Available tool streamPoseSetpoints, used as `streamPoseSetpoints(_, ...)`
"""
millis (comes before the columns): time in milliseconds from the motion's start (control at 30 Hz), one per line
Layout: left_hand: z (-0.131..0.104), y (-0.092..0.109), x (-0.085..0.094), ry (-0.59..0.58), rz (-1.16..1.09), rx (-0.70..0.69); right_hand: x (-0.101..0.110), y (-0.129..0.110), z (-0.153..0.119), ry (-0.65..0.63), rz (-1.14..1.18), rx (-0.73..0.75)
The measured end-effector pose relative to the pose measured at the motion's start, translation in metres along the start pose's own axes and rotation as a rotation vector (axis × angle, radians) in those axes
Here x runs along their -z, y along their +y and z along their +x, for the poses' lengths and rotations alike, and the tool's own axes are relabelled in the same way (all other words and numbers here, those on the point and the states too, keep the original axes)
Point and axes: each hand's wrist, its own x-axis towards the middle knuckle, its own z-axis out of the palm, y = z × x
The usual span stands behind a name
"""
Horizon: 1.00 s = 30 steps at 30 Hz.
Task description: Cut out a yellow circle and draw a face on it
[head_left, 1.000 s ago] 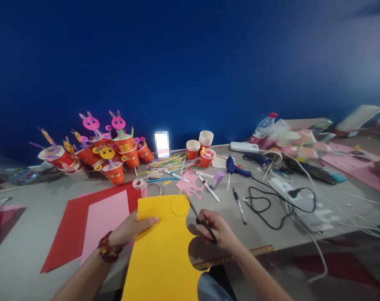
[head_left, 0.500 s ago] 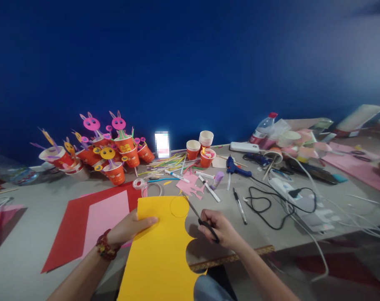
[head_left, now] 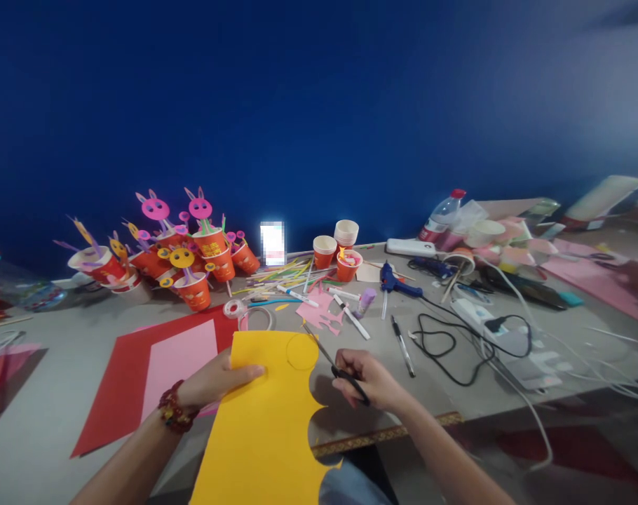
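A yellow sheet of paper [head_left: 261, 421] is pinched at its left edge by my left hand [head_left: 219, 382], the thumb lying on top. Scalloped cut-outs run down its right edge, and a drawn circle shows near the top right corner. My right hand [head_left: 369, 379] is closed round the black handles of a pair of scissors [head_left: 327, 359]. The blades reach up and left to the sheet's top right corner, beside the circle; whether they are parted is hard to make out. Red paper [head_left: 106, 382] and a pink sheet [head_left: 177, 365] lie to the left, under my left forearm.
Orange paper cups [head_left: 193, 291] with animal faces stand at the back left. Beyond the sheet lie tape rolls [head_left: 256, 320], pink scraps [head_left: 319, 308], markers [head_left: 353, 319] and a glue stick [head_left: 366, 301]. A blue glue gun [head_left: 397, 282], pen [head_left: 402, 345] and power strip [head_left: 487, 337] are to the right.
The lower part of the yellow sheet has swung slightly left, with my left hand shifting a little. My right hand and the scissors stay almost in place at the corner.
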Motion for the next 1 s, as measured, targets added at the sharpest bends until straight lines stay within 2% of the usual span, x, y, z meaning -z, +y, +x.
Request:
streamPoseSetpoints(433,-0.002,0.007,-0.005,0.014,0.035,-0.011,0.009,0.003,0.001,-0.021,-0.018,0.029)
streamPoseSetpoints(633,0.000,0.003,0.002,0.005,0.055,-0.003,0.017,-0.001,0.002,-0.092,-0.010,0.036)
streamPoseSetpoints(1000,0.001,0.002,0.008,-0.048,0.087,-0.034,0.022,-0.004,0.001,-0.091,-0.064,0.070)
